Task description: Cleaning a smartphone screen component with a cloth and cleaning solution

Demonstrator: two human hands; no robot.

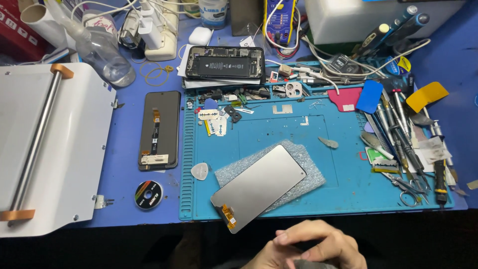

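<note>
From the head camera, two hands meet at the bottom edge of the picture, below the blue work mat (pixel 348 189). The right hand (pixel 326 244) lies on top, fingers (pixel 298 234) curled loosely inward and pointing left, with a small grey thing under them that is too hidden to name. The left hand (pixel 266 259) shows only in part beneath it; whether it grips anything cannot be told. Just above them, untouched, a phone screen panel (pixel 259 187) lies tilted on a bubble-wrap sheet (pixel 303 169), its orange flex cable (pixel 228 215) overhanging the mat's near edge.
</note>
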